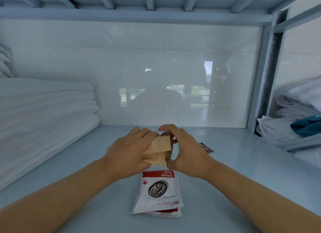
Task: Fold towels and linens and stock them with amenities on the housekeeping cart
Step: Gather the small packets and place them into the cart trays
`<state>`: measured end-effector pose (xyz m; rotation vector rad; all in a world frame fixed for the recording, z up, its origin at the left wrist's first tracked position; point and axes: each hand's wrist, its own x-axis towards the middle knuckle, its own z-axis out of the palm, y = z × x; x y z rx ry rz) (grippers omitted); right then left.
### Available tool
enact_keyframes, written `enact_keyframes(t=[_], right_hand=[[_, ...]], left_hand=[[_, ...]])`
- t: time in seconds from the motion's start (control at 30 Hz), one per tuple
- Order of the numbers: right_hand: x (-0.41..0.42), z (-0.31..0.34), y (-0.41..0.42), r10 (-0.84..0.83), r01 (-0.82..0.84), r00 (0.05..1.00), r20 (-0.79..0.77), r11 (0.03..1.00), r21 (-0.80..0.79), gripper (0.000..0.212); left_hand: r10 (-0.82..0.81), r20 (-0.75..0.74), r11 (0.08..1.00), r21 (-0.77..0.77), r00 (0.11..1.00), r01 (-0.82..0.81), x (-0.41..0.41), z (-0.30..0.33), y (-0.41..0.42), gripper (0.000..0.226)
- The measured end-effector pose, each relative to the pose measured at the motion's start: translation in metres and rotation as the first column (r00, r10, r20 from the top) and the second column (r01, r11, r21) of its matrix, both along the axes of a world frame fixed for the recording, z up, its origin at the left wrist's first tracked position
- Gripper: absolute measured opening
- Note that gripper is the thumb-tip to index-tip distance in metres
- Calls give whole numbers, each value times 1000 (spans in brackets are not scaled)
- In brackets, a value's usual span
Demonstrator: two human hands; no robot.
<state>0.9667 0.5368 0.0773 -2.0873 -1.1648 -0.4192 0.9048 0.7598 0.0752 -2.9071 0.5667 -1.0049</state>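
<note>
Two bare forearms, entering from 7 and 5 o'clock. No sleeves in view; both arms uncovered from frame edge to wrist. Left hand (128, 151) and right hand (188, 153) bare too: no gloves, no rings, no watch or bracelet at either wrist. Fingers (139, 131) slim, nails short and unpainted where visible. Nothing else of the body or clothing in view.
</note>
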Motion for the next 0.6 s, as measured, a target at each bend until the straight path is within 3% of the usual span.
enact_keyframes(t=[0.27,0.47,0.6], right_hand=[[-4,1,-1,-29,33,998,63,998,-57,80],[-11,0,-1,-47,50,993,113,998,-27,92],[-15,4,1,-20,20,998,53,1000,0,93]], left_hand=[[53,40,994,92,998,-56,-2,1,3,62],[74,-3,996,50,997,-74,-4,0,-3,66],[104,11,993,57,995,-104,-5,3,-4,61]])
